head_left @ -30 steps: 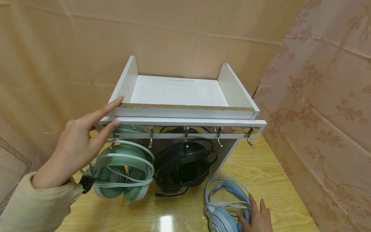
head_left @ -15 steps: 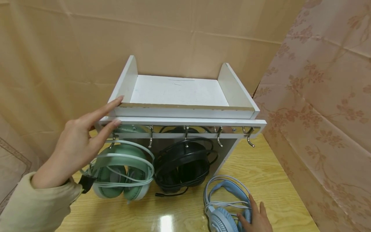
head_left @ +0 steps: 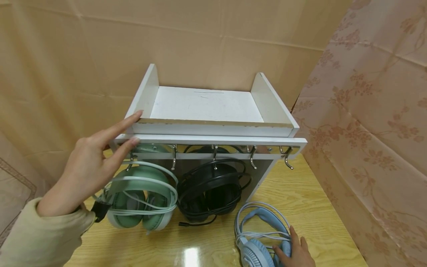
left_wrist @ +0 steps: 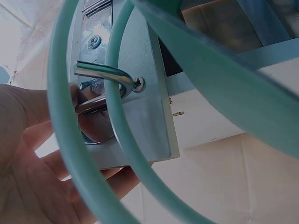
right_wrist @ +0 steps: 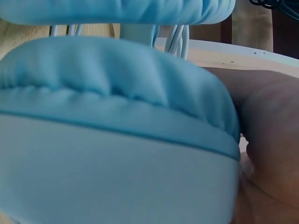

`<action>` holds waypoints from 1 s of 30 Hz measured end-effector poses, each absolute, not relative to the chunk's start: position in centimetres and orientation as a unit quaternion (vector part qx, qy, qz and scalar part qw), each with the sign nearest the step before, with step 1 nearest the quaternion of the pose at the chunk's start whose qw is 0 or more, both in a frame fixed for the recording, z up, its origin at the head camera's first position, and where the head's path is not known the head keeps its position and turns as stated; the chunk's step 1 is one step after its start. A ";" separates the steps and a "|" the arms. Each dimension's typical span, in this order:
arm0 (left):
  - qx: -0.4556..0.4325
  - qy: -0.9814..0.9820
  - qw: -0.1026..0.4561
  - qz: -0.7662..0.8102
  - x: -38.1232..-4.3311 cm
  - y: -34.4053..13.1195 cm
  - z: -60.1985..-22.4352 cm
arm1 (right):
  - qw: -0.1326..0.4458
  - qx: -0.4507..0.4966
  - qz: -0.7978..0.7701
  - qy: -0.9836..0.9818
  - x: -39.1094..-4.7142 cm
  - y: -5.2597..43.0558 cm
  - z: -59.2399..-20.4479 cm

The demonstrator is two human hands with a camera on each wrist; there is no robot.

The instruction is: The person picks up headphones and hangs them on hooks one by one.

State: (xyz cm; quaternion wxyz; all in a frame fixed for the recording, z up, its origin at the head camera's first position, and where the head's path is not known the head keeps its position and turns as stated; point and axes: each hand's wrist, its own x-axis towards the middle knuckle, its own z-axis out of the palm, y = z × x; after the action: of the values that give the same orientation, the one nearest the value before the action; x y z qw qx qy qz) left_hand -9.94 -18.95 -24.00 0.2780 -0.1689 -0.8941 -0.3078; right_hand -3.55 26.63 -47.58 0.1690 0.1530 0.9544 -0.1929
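My left hand (head_left: 88, 159) holds the left corner of a white wooden shelf rack (head_left: 213, 129), one finger at its upper edge and the thumb at the hook board's front. Below hang green headphones (head_left: 140, 181) with a pale cable wound about them. In the left wrist view, the cable (left_wrist: 114, 93) passes by a metal hook (left_wrist: 103, 72), fingers reaching behind the board. At lower right my right hand (head_left: 297, 252) grips light blue headphones (head_left: 261, 237) on the table. Close up, an ear cup (right_wrist: 117, 140) hides part of that hand.
Black headphones (head_left: 208, 189) hang at the middle hook. More hooks (head_left: 253, 157) line the board to the right. Beneath stands a yellow wood-grain table (head_left: 290, 193). A beige cloth (head_left: 213, 44) closes the back, and a floral pink cloth (head_left: 373, 122) the right side.
My right hand shifts very slightly rightward and down at the blue headphones, which stay almost in place. The left hand and the rack hold still.
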 end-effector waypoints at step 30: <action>-0.169 -0.894 0.282 -0.306 -9.9 -18.9 -24.0 | 0.192 0.162 -0.207 0.946 -3.9 27.1 -47.6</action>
State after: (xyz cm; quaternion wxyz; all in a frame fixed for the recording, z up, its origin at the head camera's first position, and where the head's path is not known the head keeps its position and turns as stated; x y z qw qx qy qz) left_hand -9.94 -18.89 -24.04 0.2817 -0.1693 -0.8936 -0.3057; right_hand -3.94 27.12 -47.63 0.1920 0.1623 0.9456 -0.2066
